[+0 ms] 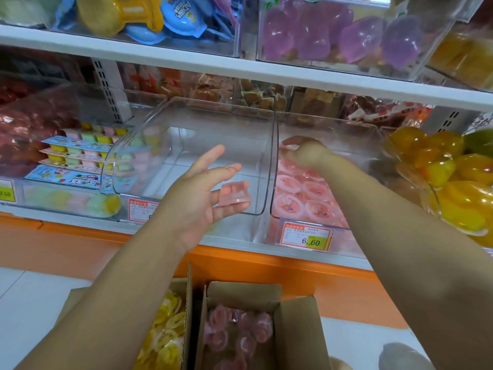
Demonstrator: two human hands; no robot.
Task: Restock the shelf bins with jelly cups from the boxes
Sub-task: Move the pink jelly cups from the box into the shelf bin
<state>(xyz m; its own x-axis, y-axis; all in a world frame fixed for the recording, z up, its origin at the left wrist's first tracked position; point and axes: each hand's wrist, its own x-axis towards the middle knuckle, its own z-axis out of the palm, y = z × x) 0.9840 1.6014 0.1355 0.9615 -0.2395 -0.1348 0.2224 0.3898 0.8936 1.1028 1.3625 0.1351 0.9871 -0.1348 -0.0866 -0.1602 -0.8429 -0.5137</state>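
My left hand is open, fingers straight, palm up in front of an empty clear bin. A pink jelly cup lies by its fingertips, just inside the bin's front. My right hand reaches into the neighbouring clear bin, over several pink jelly cups; it is blurred and I cannot tell what it holds. Below, a cardboard box holds more pink jelly cups.
A second box with yellow jelly cups stands left of the pink box. Yellow jellies fill the bin at far right, pastel jelly packs the bin at left. An upper shelf overhangs the bins. An orange shelf base runs below.
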